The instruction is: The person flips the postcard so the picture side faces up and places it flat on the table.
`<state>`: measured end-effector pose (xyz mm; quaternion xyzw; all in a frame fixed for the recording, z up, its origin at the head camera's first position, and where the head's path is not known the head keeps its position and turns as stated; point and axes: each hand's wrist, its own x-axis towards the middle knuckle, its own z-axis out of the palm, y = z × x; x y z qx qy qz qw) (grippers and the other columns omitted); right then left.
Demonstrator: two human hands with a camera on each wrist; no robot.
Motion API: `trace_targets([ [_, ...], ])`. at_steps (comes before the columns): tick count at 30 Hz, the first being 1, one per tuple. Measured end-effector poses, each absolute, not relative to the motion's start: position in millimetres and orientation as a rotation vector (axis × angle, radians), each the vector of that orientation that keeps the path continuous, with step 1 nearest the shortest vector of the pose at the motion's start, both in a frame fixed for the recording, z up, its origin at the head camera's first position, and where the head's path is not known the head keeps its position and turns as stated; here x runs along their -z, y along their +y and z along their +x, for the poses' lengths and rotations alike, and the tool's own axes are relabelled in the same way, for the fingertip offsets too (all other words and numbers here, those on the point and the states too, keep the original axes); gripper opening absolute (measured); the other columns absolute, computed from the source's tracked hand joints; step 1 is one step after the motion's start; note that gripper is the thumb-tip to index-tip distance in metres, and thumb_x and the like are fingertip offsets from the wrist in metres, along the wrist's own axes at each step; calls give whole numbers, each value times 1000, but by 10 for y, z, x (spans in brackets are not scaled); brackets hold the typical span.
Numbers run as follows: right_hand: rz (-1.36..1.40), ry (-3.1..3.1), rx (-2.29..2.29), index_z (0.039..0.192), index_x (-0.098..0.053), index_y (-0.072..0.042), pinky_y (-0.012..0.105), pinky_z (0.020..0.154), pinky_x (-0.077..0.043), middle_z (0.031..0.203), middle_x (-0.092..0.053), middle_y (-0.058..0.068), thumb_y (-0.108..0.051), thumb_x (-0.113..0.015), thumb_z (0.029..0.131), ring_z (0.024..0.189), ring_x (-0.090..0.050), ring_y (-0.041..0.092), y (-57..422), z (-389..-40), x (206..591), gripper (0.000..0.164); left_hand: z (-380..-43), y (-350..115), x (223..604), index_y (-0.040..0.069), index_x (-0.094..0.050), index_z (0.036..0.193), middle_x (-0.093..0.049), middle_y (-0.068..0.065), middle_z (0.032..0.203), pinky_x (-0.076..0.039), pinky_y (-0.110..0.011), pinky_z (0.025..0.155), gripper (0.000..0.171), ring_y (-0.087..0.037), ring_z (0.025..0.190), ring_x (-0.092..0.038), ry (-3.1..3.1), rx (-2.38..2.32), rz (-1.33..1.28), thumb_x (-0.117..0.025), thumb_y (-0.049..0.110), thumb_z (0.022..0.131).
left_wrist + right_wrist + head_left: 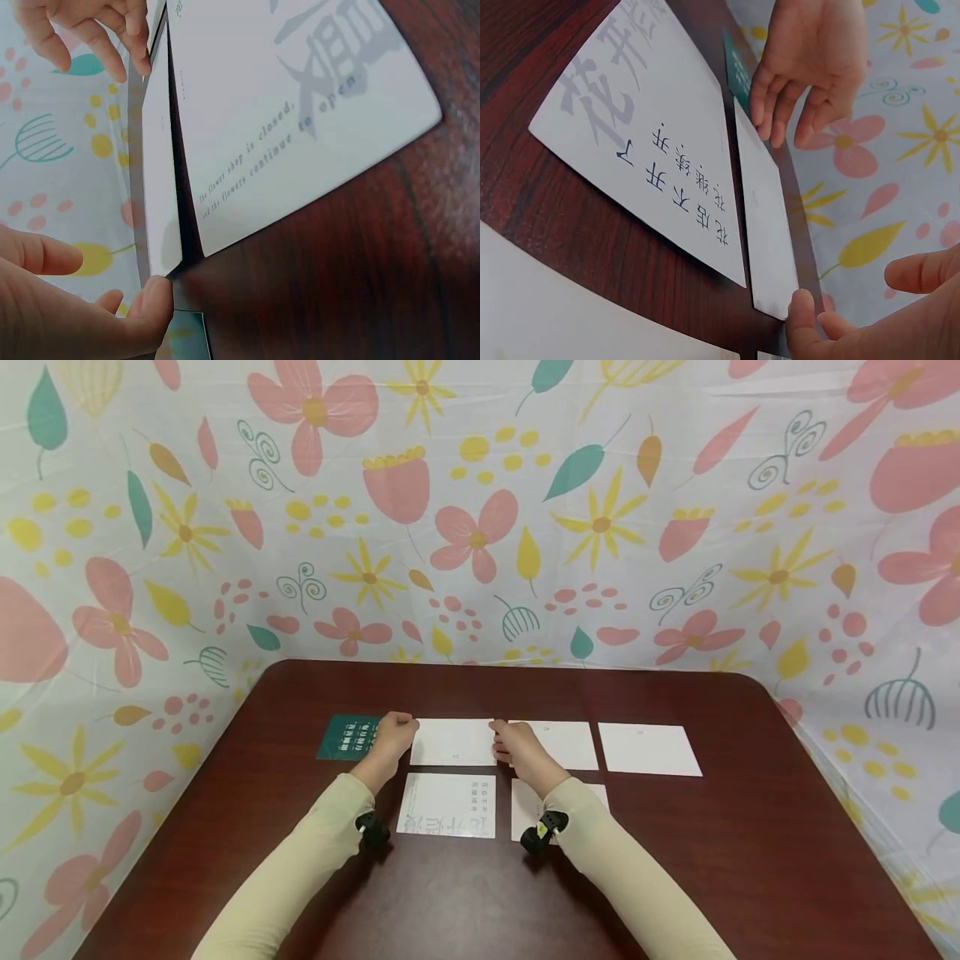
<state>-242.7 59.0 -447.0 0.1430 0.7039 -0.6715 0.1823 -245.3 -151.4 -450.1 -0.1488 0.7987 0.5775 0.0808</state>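
A blank white card (453, 742) lies in the back row between the two hands. At its left edge, my left hand (388, 743) touches the corner with the thumb, the other fingers held apart from it. My right hand (525, 753) does likewise at the opposite end, its thumb at the card's corner in the right wrist view. Just in front lies a postcard (448, 806) with grey and black characters and an English line about a flower shop. Partly behind the left hand is a dark green card (343, 737) with white characters.
Two more white cards, one beside the right hand (562, 745) and one farther right (648, 750), continue the back row. Another pale card (596, 795) is partly hidden under the right wrist. A flower-print curtain (480, 602) hangs behind the dark wooden table (465, 902).
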Motion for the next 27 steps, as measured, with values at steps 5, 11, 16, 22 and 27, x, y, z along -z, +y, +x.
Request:
trace_targets([
  [5, 443, 1989, 1922, 134, -43, 9, 37, 97, -45, 126, -50, 23, -20, -49, 97, 107, -52, 28, 588, -2442, 4451, 48, -2465, -1537, 4492, -5, -43, 135, -45, -26, 133, -41, -48, 101, 41, -39, 124, -46, 2402, -1735, -447, -48, 12, 98],
  [11, 358, 2022, 1987, 135, -41, 15, 39, 101, -42, 132, -47, 28, -12, -48, 97, 114, -49, 32, 602, -2475, 4453, 48, -2481, -1577, 4499, -6, -45, 134, -47, -26, 126, -45, -46, 92, 42, -38, 114, -49, 2484, -1691, -386, -53, 3, 93],
  [16, 294, 2063, 1967, 136, -41, 15, 39, 103, -41, 139, -44, 27, -3, -48, 95, 120, -48, 33, 612, -2476, 4464, 46, -2496, -1608, 4520, -3, -50, 132, -49, -21, 120, -46, -36, 75, 43, -32, 101, -52, 2550, -1640, -356, -56, -3, 89],
  [22, 292, 2114, 1941, 137, -44, 11, 39, 99, -44, 138, -45, 27, 3, -48, 92, 110, -53, 27, 627, -2503, 4480, 46, -2510, -1652, 4531, -3, -52, 130, -49, -21, 118, -47, -37, 77, 43, -33, 103, -51, 2558, -1628, -353, -59, -3, 87],
  [27, 356, 2123, 1977, 128, -54, 10, 37, 93, -49, 127, -53, 25, 2, -51, 92, 104, -57, 27, 645, -2537, 4491, 37, -2518, -1671, 4518, -3, -61, 121, -53, -22, 122, -48, -46, 86, 33, -37, 107, -54, 2568, -1615, -393, -63, 4, 89],
])
